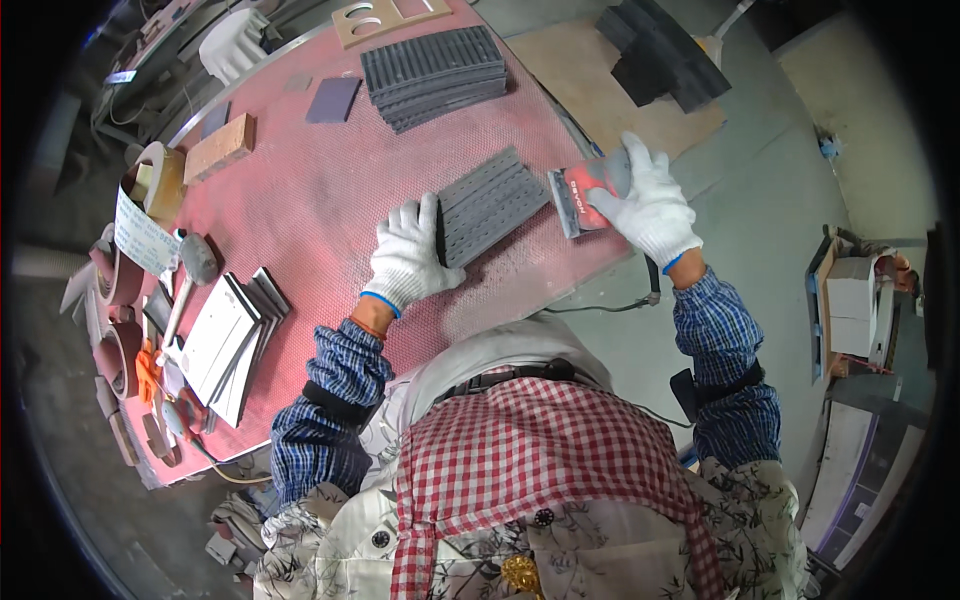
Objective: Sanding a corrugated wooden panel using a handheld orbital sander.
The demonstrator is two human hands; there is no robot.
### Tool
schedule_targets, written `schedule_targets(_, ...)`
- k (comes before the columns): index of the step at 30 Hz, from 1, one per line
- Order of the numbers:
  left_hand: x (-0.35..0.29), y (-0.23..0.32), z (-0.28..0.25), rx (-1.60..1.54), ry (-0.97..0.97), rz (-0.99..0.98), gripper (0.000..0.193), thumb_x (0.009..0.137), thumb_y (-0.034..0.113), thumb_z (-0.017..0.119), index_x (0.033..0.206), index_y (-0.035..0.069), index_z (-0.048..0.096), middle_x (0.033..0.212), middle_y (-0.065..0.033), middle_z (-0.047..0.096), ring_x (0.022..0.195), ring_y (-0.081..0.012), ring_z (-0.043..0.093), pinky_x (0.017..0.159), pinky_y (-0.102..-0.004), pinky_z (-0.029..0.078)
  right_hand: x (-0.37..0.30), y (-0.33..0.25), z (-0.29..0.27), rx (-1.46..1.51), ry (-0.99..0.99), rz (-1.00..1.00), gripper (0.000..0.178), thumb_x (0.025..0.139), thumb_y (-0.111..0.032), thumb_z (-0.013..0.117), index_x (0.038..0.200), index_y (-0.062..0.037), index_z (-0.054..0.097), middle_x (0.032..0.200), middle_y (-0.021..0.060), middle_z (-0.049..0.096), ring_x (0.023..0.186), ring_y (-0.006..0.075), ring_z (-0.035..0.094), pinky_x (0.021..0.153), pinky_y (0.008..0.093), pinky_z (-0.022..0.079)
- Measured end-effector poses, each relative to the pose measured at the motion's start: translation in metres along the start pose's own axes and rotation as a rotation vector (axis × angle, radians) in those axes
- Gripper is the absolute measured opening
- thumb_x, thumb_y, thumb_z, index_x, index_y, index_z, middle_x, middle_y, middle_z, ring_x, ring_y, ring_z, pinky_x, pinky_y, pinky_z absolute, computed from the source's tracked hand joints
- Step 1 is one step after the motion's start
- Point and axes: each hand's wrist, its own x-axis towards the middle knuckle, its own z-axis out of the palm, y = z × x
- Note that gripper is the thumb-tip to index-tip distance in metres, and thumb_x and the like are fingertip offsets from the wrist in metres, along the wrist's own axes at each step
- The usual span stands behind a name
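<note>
My left hand, in a white knitted glove, grips the left edge of a dark grey slotted panel. The panel lies tilted on the red textured mat, its surface marked with rows of small holes and grooves. To the right of it, my gloved right hand is closed round a red and grey electric sander. The sander is apart from the panel, near the mat's right edge, and its underside is hidden. A dark cord runs below that hand.
A stack of ribbed grey panels stands at the back. Dark pieces lie on a brown board at the far right. On the left are a cork-coloured block, a mallet, white-faced panels, tape rolls and orange-handled scissors.
</note>
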Motion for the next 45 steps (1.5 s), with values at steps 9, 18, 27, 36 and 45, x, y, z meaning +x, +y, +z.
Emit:
schedule_targets(9,-0.019,-0.014,0.014,-0.047,0.102,0.002,0.140,0.053,0.057,0.094,0.157,-0.002,0.020,0.140,-0.0258,0.046,0.132,-0.0420,0.046,0.115,-0.0544,0.034,0.000,-0.048,0.032,0.010,-0.021,-0.224,0.086,0.084,-0.041,0.077,0.153,-0.0088,0.038,0.131,0.0258,0.053,0.111,0.0464,0.062,0.097,0.0509,0.051)
schedule_targets(18,-0.057,-0.057,0.089,-0.616,0.420,-0.003,0.145,0.054,0.037,0.101,0.161,0.002,0.010,0.144,-0.0282,0.039,0.130,-0.0442,0.048,0.107,-0.0523,0.049,-0.011,-0.156,0.063,-0.015,-0.106,-0.513,0.075,0.081,-0.032,0.080,0.141,-0.0056,0.044,0.116,0.0210,0.056,0.099,0.0383,0.065,0.071,0.0444,0.062)
schedule_targets(27,-0.057,-0.063,0.097,-0.666,0.468,0.007,0.135,0.053,0.032,0.099,0.160,0.007,0.019,0.150,-0.0237,0.037,0.136,-0.0418,0.045,0.113,-0.0512,0.046,0.011,-0.134,0.060,-0.063,-0.105,-0.479,0.068,0.082,-0.032,0.079,0.137,-0.0072,0.045,0.116,0.0220,0.058,0.103,0.0382,0.065,0.072,0.0446,0.062)
schedule_targets(36,-0.058,-0.064,0.095,-0.614,0.451,-0.002,0.136,0.053,0.032,0.099,0.159,0.002,0.018,0.147,-0.0268,0.037,0.133,-0.0437,0.045,0.112,-0.0518,0.043,0.061,-0.057,0.040,-0.071,-0.045,-0.263,0.061,0.087,-0.039,0.076,0.135,-0.0138,0.048,0.123,0.0250,0.055,0.104,0.0451,0.065,0.087,0.0533,0.056)
schedule_targets(45,-0.054,-0.044,0.033,-0.287,0.260,0.048,0.141,0.049,0.044,0.099,0.159,0.004,0.020,0.152,-0.0287,0.033,0.144,-0.0487,0.032,0.119,-0.0613,0.028,0.072,0.035,0.023,-0.093,-0.125,-0.076,0.073,0.080,-0.035,0.079,0.146,-0.0247,0.049,0.126,0.0257,0.054,0.106,0.0452,0.066,0.091,0.0493,0.056)
